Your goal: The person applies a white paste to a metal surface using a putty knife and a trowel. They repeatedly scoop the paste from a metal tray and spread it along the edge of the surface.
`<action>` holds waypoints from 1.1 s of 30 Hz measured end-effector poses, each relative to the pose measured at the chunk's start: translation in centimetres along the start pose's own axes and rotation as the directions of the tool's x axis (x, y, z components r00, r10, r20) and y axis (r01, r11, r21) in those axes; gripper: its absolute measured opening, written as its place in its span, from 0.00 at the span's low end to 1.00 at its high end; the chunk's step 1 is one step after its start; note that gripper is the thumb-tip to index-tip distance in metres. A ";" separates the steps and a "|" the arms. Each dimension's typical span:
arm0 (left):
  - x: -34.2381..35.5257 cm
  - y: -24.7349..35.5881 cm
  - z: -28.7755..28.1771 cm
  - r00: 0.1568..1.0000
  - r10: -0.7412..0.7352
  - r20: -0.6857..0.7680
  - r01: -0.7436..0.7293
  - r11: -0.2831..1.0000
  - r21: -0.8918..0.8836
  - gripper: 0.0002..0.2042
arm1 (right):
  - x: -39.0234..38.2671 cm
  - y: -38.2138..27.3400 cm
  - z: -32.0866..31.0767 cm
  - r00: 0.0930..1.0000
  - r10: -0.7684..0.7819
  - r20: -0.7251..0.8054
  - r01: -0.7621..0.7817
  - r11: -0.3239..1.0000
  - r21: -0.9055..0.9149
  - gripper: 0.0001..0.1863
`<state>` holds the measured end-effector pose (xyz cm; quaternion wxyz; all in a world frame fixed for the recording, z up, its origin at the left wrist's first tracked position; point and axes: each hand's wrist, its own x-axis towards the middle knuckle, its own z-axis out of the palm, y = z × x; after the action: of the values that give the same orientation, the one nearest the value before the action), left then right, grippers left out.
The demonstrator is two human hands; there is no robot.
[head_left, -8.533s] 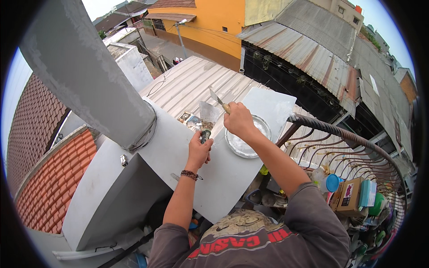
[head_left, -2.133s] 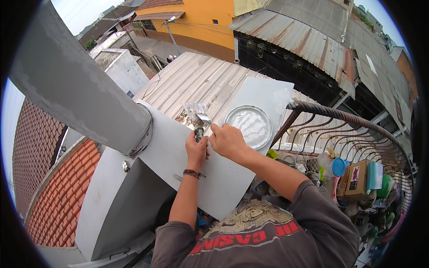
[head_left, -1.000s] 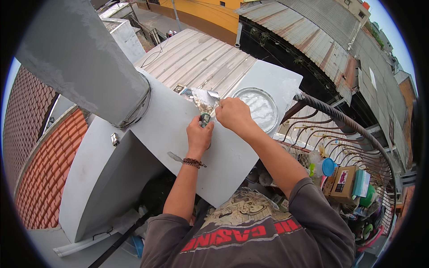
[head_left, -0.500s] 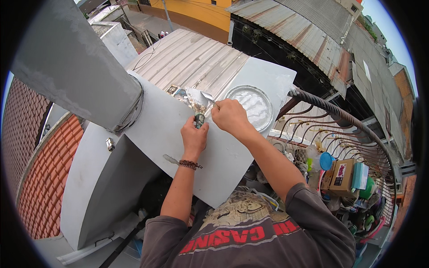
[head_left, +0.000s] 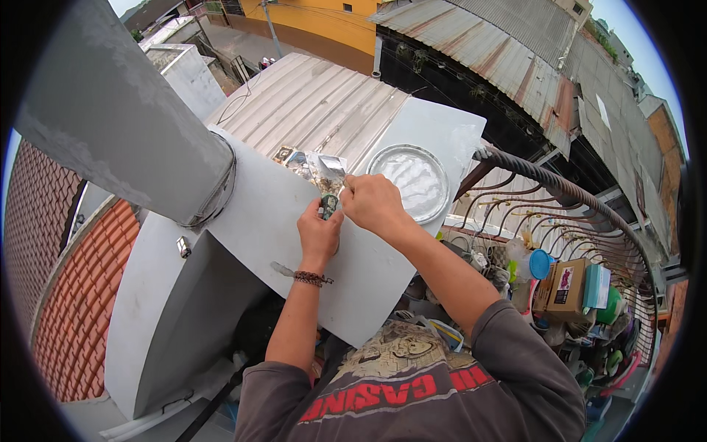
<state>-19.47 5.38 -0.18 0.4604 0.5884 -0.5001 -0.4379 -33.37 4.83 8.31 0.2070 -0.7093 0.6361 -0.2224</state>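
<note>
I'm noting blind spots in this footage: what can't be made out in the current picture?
All in the head view:
Lower end of the dark green tool handle: covered by the bare left hand.
Any handle in the bare right hand: hidden by its curled fingers.
Top of the patchy grey cylindrical column: cut off at the upper-left edge.
Kind of small shiny metallic piece: too small to tell.

The handle (head_left: 328,207) is green, the ledge (head_left: 361,295) grey.

The left hand (head_left: 319,230) grips a dark-handled tool (head_left: 328,207), apparently a scraper, close beside the right hand (head_left: 374,203).
</note>
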 end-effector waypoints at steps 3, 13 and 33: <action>0.0 0.0 0.2 0.999 0.037 -0.002 -0.037 0.999 0.027 0.11 | 0.4 0.3 -0.2 0.998 -0.038 -0.048 0.038 0.999 0.001 0.16; -0.1 0.6 0.2 0.994 0.105 -0.006 -0.104 0.990 0.096 0.13 | -0.2 0.7 0.6 0.995 -0.095 -0.021 0.093 0.991 -0.095 0.14; -0.4 1.0 0.4 0.999 0.039 0.021 -0.043 0.963 0.268 0.12 | 1.3 0.0 -0.2 0.980 -0.152 -0.128 0.153 0.988 -0.004 0.20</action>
<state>-20.08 5.67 0.72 0.3818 0.6314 -0.5703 -0.3609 -33.39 3.50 8.56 0.1503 -0.7396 0.5913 -0.2843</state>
